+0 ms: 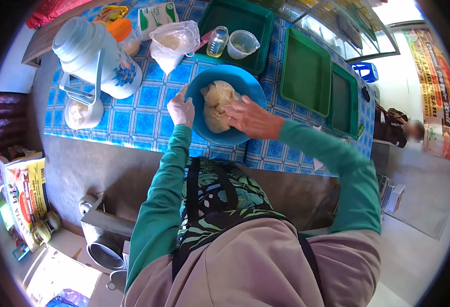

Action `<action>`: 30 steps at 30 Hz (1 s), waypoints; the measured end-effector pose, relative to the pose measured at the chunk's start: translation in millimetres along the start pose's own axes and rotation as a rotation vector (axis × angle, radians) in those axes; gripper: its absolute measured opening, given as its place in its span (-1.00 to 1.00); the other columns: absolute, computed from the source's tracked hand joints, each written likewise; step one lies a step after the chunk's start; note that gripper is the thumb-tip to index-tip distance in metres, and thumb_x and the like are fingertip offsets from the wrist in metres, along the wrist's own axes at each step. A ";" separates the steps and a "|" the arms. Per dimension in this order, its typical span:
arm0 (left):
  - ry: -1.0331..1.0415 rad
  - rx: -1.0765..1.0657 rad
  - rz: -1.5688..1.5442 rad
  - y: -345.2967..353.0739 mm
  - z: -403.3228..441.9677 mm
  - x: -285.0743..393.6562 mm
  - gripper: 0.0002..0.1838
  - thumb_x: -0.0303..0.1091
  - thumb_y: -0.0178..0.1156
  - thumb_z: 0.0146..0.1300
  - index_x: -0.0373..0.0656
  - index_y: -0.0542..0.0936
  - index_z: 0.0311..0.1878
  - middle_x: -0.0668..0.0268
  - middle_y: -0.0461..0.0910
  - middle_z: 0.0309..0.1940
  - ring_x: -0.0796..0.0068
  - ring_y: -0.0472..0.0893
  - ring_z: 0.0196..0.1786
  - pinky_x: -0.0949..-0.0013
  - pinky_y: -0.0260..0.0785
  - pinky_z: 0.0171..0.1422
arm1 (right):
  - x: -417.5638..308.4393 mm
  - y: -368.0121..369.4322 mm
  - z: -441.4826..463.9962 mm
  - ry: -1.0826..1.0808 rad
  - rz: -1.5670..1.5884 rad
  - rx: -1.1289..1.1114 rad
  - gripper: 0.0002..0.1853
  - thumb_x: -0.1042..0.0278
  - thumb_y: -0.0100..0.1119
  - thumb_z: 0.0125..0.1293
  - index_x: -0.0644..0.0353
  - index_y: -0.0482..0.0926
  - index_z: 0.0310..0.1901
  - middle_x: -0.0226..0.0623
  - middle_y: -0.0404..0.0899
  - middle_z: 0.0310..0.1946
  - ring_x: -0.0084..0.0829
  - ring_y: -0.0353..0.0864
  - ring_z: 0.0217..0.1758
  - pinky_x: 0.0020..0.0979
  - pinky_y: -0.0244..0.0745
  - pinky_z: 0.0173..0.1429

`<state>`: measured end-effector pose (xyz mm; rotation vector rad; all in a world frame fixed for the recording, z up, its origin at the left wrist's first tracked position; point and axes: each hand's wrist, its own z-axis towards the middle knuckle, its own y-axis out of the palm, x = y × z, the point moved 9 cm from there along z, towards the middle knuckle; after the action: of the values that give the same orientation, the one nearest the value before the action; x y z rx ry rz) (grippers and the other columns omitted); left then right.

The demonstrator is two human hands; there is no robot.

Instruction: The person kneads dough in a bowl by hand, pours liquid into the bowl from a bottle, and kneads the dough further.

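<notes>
A large pale dough [215, 105], partly divided into two lumps, lies inside a blue plastic bowl [260, 93]. My left hand [182, 108] grips the bowl's left rim, with its fingers partly hidden at the edge. Reaching in from the right, my right hand [248, 116] rests on the dough with its fingers stretched over it. Behind the bowl stand a small glass bottle [217, 42] with yellowish liquid and a clear measuring cup [242, 44]. A plastic bag [172, 43] of whitish contents sits behind my left hand.
A large floral thermos [99, 59] and a white tub [84, 113] stand at the left. Green trays [306, 71] lie at the right, and another green tray [264, 20] is at the back. A glass case [332, 25] borders the table's far right. A person [393, 125] is in the background.
</notes>
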<state>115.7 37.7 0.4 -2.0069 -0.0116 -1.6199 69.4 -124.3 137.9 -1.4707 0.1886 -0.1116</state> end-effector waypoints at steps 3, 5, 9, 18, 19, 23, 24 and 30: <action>0.131 0.077 0.011 -1.9 0.9 7.5 -0.52 -0.57 0.12 -0.06 -0.10 0.55 0.04 0.01 0.59 -0.21 0.31 0.62 -0.23 0.38 0.39 -0.08 | 7.6 56.6 9.4 -0.148 -0.414 0.012 -0.68 0.32 0.04 0.08 0.24 0.50 -0.12 -0.08 0.47 -0.16 -0.05 0.43 -0.04 -0.06 0.32 -0.11; 0.220 0.131 0.063 -4.5 -6.9 15.2 -0.52 -0.59 0.11 -0.07 -0.10 0.56 0.02 -0.01 0.59 -0.24 0.23 0.63 -0.31 0.36 0.41 -0.15 | 16.1 91.9 24.2 -0.019 -0.364 -0.037 -0.68 0.31 0.02 0.08 0.23 0.50 -0.12 -0.09 0.47 -0.22 -0.04 0.44 -0.11 -0.07 0.33 -0.14; 0.140 0.159 -0.024 -6.7 -6.4 12.8 -0.54 -0.60 0.11 -0.07 -0.12 0.57 0.00 -0.03 0.58 -0.29 0.20 0.62 -0.33 0.37 0.41 -0.15 | 46.5 120.9 41.2 0.432 -0.122 -0.074 -0.70 0.31 0.12 -0.02 0.14 0.52 -0.19 -0.06 0.49 -0.29 -0.07 0.50 -0.22 -0.09 0.37 -0.20; 0.025 0.295 -0.015 -6.7 -10.2 15.6 -0.64 -0.55 0.14 0.03 -0.17 0.58 -0.03 0.00 0.60 -0.32 0.27 0.64 -0.31 0.38 0.41 -0.14 | 56.0 131.1 -9.6 1.399 0.989 0.509 -0.49 0.56 0.09 -0.10 0.17 0.47 0.02 -0.08 0.56 -0.25 -0.17 0.57 -0.17 -0.20 0.46 -0.09; 0.010 0.296 0.005 -6.3 -8.9 14.2 -0.65 -0.55 0.15 0.03 -0.18 0.58 -0.04 0.00 0.60 -0.31 0.27 0.64 -0.29 0.37 0.41 -0.14 | 38.0 149.8 -27.3 1.719 1.479 0.760 -0.48 0.60 0.15 -0.11 0.17 0.49 0.02 -0.13 0.54 -0.17 -0.23 0.55 -0.09 -0.23 0.47 -0.07; 0.033 0.331 -0.009 -9.0 -7.0 7.0 -0.67 -0.55 0.16 0.03 -0.20 0.59 -0.07 0.04 0.60 -0.42 0.39 0.60 -0.40 0.41 0.40 -0.21 | 8.9 152.2 -38.5 1.660 2.051 0.989 -0.52 0.66 0.23 -0.18 0.28 0.53 -0.08 -0.22 0.50 -0.10 -0.37 0.50 -0.02 -0.37 0.44 0.00; 0.040 0.281 -0.056 -7.1 -4.3 3.1 -0.67 -0.57 0.17 0.02 -0.20 0.59 -0.08 0.09 0.58 -0.46 0.47 0.53 -0.45 0.44 0.37 -0.26 | 11.2 146.1 -50.7 1.666 2.049 0.989 -0.52 0.66 0.23 -0.18 0.28 0.53 -0.08 -0.22 0.50 -0.10 -0.37 0.50 -0.02 -0.37 0.44 0.00; 0.075 -0.068 -0.013 -4.9 6.3 4.3 -0.61 -0.59 0.20 0.02 -0.14 0.58 -0.01 0.27 0.65 -0.21 0.62 0.50 -0.40 0.45 0.35 -0.30 | 76.5 75.0 -74.2 0.851 1.264 0.113 -0.56 0.66 0.20 -0.23 0.26 0.49 -0.16 -0.31 0.55 -0.25 -0.27 0.57 -0.21 -0.37 0.46 -0.13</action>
<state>120.8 43.1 5.5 -1.9984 0.0597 -1.7241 127.0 -203.9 52.3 -0.8877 1.7103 0.2873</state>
